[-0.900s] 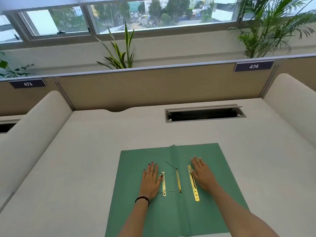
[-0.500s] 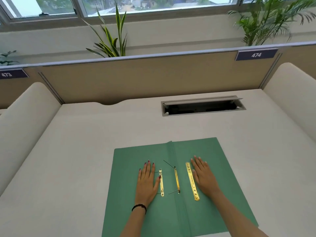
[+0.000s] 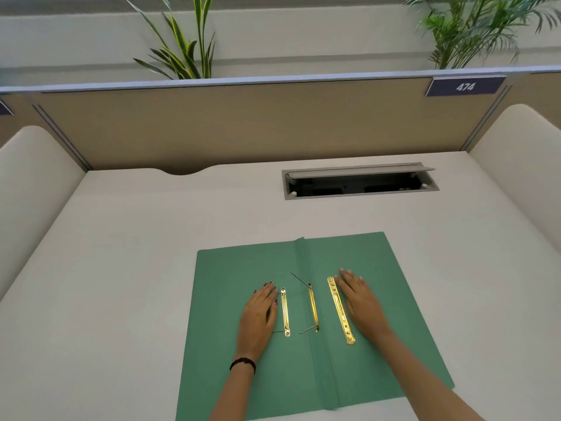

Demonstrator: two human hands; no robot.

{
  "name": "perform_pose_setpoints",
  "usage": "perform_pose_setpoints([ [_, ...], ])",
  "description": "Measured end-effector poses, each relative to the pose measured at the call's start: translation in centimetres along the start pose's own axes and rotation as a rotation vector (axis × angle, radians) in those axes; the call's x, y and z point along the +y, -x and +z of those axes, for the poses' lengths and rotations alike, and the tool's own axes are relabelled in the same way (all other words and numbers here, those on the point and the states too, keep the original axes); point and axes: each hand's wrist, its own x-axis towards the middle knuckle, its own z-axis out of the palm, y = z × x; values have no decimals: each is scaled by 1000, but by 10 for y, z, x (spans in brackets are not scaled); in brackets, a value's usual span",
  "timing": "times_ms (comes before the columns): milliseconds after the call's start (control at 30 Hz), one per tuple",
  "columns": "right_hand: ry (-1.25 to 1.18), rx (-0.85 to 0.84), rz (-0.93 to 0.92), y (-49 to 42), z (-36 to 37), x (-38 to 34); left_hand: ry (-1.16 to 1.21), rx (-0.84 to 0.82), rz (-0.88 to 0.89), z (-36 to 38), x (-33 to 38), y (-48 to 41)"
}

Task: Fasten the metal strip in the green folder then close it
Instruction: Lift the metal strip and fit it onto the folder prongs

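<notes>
Green folder (image 3: 379, 299) lies open flat on the desk (image 3: 136, 268), card-stock, matte, soft crease down the spine between my hands. Both hands empty: left hand (image 3: 258, 317) flat, palm down, fingers together on the left flap; right hand (image 3: 361, 302) flat, palm down on the right flap.

Three brass pieces, all thin, shiny, flat. The loose metal strip (image 3: 340, 309), longest, with holes along it, lies just beside my right hand on its inner side, touching or nearly touching the fingers, can't tell which. The middle bar (image 3: 313, 308) sits by the spine with thin dark prongs (image 3: 300, 281) sticking out at each end, angled left. A shorter brass bar (image 3: 285, 311) lies just beside my left thumb.

Handling guess: strip is light, stiff but bendable, slippery on card, edges probably sharp-ish. Lying flat, hard to pinch from above; better to nail up one end or slide it, then hold by the long edges. Prongs look thin and easily bent. Folder light and floppy, will shift unless pinned.
</notes>
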Motion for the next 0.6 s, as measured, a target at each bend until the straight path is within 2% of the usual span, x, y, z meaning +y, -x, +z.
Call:
perform_pose_setpoints([
  [200, -6, 72, -55, -1, -5, -7, 37, 1, 7, -1, -1, -5],
  [400, -170, 317, 125, 2, -20, -32, 96, 0, -21, -3, -1, -6],
  [533, -310, 189, 288, 4, -24, -45, 172, -8, -58, -6, 2, -5],
  [600, -276, 108, 333, 7, -21, -47, 186, -15, -64, -7, 3, -3],
])
